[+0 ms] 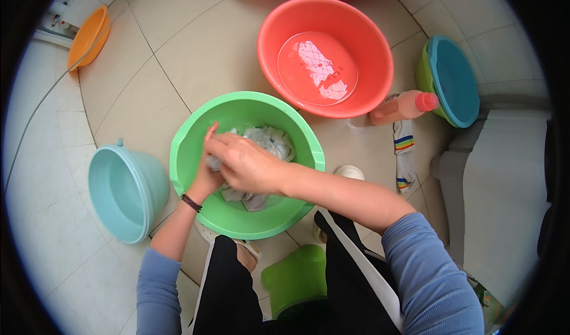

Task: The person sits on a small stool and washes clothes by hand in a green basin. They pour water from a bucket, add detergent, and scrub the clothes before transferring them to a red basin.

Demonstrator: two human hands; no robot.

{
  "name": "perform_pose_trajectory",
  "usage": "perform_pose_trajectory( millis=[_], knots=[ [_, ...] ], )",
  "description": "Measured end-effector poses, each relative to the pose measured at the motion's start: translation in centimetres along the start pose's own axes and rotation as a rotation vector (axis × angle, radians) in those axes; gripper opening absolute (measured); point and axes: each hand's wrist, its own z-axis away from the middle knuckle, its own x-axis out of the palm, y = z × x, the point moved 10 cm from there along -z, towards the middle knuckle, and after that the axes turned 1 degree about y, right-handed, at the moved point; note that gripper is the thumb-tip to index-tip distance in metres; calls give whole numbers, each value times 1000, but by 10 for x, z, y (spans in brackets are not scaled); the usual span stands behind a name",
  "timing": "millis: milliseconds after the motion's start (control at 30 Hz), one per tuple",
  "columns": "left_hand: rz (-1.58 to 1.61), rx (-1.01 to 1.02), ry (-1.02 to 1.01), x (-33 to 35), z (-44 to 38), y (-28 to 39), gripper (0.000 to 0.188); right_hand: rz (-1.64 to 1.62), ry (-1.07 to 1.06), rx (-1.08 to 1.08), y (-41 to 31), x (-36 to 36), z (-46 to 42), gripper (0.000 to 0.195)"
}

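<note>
My two hands meet over the left half of a green plastic basin (247, 226). A small wet piece of light cloth (213, 162) is bunched between them, mostly hidden by the fingers and slightly blurred. My left hand (208, 174), with a dark braided bracelet at the wrist, supports it from the left, fingertips pointing up. My right hand (249, 163) is curled over it from the right. Below, wet white and grey laundry (278, 146) lies heaped in the basin, partly covered by my right hand and forearm.
A red basin (378, 68) holding water stands beyond. To the right are a pink-capped bottle (401, 107), striped socks (405, 157) and leaning blue and green basins (458, 85). A light blue bucket (153, 179) stands left; an orange basin (91, 37) leans farther back. A green stool (296, 270) is between my legs.
</note>
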Motion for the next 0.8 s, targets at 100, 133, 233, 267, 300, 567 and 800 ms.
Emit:
perform_pose_trajectory(
  millis=[100,133,233,267,300,567,800],
  knots=[
    [43,192,31,-15,-7,20,62,-171,68,-52,-50,-37,-15,27],
    [181,69,14,-18,-8,13,57,-256,118,21,-50,-50,-15,25],
    [835,-339,69,-20,9,30,64,-609,278,256,-26,-72,-5,15],
    [944,-293,22,-25,9,40,69,-649,335,250,-20,-74,-2,15],
    [1048,-245,-25,-28,7,53,74,-689,392,242,-12,-75,1,14],
    [1434,-474,184,-10,2,39,59,-325,215,329,41,-11,45,72],
    [1422,-573,147,13,-6,22,31,-918,-130,473,75,58,48,99]
  ],
)
